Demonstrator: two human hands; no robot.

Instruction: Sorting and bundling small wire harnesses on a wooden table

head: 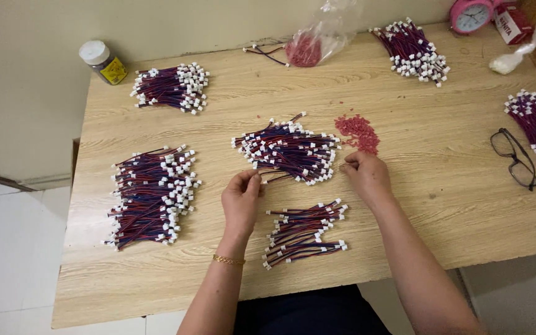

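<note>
We see both hands at the middle of the wooden worktop (404, 205), each pinching an end of one thin red-and-blue wire lead (299, 174) drawn taut between them: the left hand (241, 201) has its fingers pressed together on the near-left end, and the right hand (366, 175) has its fingers closed on the other end, beside the little heap of red bits (358, 132). The lead lies just at the near edge of the middle pile of wires (288, 150), with a smaller pile (305, 232) nearer to us, between the forearms. We judge such a lead to be very light and limp, bending wherever it is unsupported, so a grip at the ends keeps it straight; the white plastic plugs (small and hard) look like the surest place to pinch, since the smooth insulation could slide through the fingers. Pulled hard, the thin strands might slip from a plug. Larger bundles (151, 195) lie to the left, and a pair of glasses (516, 158) to the right.
</note>
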